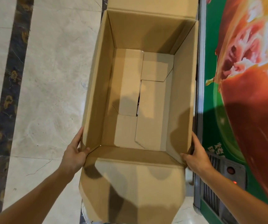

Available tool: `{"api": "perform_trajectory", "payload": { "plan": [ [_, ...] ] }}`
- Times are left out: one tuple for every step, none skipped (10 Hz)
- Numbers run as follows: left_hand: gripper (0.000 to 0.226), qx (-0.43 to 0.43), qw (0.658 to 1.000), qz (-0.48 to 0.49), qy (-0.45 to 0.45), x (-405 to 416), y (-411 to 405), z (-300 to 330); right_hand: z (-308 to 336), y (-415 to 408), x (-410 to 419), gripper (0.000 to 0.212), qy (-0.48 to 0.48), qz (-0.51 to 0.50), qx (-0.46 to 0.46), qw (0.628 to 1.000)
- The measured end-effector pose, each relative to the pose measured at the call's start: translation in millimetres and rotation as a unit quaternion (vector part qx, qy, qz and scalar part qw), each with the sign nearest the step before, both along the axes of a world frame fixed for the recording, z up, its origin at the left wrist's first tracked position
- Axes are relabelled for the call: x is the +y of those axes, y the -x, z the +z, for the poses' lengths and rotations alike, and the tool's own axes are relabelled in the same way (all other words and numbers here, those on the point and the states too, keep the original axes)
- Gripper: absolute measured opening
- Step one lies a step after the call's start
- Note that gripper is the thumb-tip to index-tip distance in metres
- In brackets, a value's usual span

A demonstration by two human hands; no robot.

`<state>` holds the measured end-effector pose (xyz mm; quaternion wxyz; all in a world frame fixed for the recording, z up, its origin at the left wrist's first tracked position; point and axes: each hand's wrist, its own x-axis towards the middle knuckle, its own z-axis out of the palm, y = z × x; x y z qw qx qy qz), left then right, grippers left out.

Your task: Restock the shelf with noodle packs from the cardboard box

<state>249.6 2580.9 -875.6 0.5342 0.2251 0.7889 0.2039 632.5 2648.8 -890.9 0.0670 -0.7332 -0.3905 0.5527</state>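
Two hands are on the open brown cardboard box (139, 94), which fills the middle of the frame with its long axis running from bottom to top. My left hand (75, 155) holds the lower left corner, thumb hooked over the rim and fingers flat along the outer wall. My right hand (196, 155) holds the lower right corner in a matching grip, fingers curled round the edge. Inside I see only the folded bottom flaps; no noodle packs show, and no shelf is in view. The near flap hangs down between my forearms at the bottom centre. The pale marble floor with a dark veined stripe (10, 94) lies to the left, and a green cooler cabinet printed with a red drink splash (246, 88) stands just beside the box's right wall. Both hands are equally near, so I judge the box would next be lifted or carried with both.
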Motion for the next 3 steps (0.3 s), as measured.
{"api": "perform_trajectory", "payload": {
  "plan": [
    [0.078, 0.030, 0.998, -0.052, 0.023, -2.2, 4.9, -2.4, -4.7, -3.5, -0.1, 0.104, 0.029, 0.019, -0.001, 0.999],
    [0.070, 0.087, 0.991, -0.098, 0.033, -2.2, 18.2, 9.0, 2.0, -4.7, -0.7, 0.105, 0.015, 0.051, -0.040, 0.998],
    [0.063, 0.124, 0.984, -0.123, 0.024, -0.2, 25.5, 28.0, 21.6, 0.7, -0.1, 0.093, 0.002, 0.065, -0.090, 0.994]
  ]
}}
